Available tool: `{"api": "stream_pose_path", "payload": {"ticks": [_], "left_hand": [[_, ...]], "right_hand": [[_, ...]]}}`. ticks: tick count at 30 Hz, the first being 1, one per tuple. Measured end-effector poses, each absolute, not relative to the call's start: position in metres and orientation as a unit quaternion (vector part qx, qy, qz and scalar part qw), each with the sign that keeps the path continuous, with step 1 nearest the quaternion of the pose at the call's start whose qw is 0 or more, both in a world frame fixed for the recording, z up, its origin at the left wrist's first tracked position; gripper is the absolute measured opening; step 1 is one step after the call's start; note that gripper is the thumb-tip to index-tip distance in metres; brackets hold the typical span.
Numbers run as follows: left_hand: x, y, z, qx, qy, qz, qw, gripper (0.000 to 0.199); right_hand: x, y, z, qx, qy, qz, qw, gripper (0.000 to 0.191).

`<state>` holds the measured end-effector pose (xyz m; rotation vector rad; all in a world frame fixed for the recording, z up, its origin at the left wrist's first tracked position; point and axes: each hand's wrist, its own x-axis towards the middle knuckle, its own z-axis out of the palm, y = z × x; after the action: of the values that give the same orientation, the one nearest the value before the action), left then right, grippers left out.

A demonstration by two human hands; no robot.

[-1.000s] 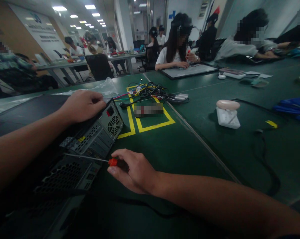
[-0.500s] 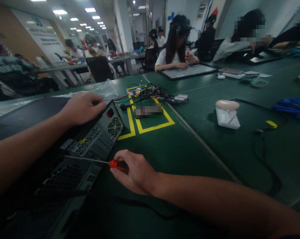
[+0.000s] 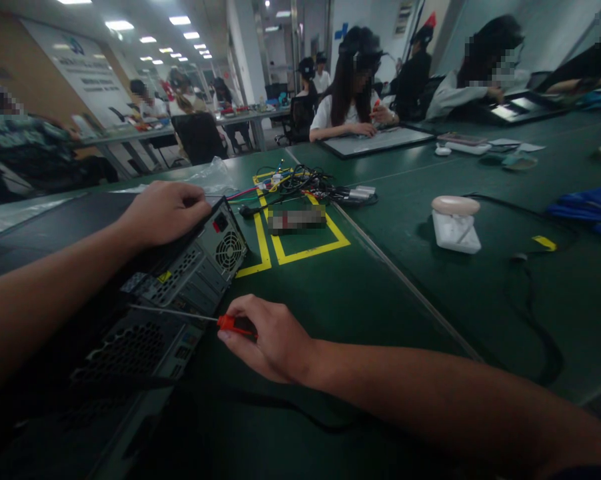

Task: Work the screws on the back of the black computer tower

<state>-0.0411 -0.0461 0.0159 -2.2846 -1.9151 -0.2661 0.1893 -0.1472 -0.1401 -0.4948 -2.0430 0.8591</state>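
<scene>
A desktop computer case (image 3: 190, 273) lies at the left, its rear panel with fan grille and vents turned towards me. On the upper edge of the case rests my left hand (image 3: 163, 213), fingers curled against it; their tips are partly hidden. My right hand (image 3: 273, 340) is closed around the red and black handle of a screwdriver (image 3: 226, 323). The long thin shaft points left across the rear panel. Its tip is at the dark slotted area by the honeycomb vent, too dim to tell whether it touches a screw.
Tangled cables (image 3: 310, 183) lie beyond the case, near a blurred-out box (image 3: 296, 219) inside yellow tape (image 3: 315, 252). On the right are a white earphone case (image 3: 455, 230), a black strap (image 3: 530, 307) and blue cloth (image 3: 588, 210). Across the green table, a person (image 3: 353, 100) works at a flat panel.
The view has shifted very slightly. My left hand stays on the computer case, and my right hand keeps the screwdriver in nearly the same place. A co-worker at the right has tilted a panel.
</scene>
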Motion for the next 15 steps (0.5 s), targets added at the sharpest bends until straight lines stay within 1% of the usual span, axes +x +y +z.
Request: {"api": "stream_pose_path", "payload": {"ticks": [4, 10, 15], "left_hand": [[-0.0403, -0.0459, 0.0160, -0.760, -0.639, -0.084, 0.085, 0.034], [-0.0421, -0.0454, 0.0146, -0.759, -0.640, -0.082, 0.084, 0.033], [-0.0430, -0.0447, 0.0130, -0.756, -0.643, -0.089, 0.081, 0.034]], "right_hand": [[0.1899, -0.1479, -0.1394, -0.208, -0.812, 0.353, 0.415, 0.021], [0.1896, -0.1479, -0.1403, -0.202, -0.806, 0.332, 0.446, 0.025], [0.1888, -0.1480, -0.1391, -0.206, -0.810, 0.337, 0.434, 0.030]]}}
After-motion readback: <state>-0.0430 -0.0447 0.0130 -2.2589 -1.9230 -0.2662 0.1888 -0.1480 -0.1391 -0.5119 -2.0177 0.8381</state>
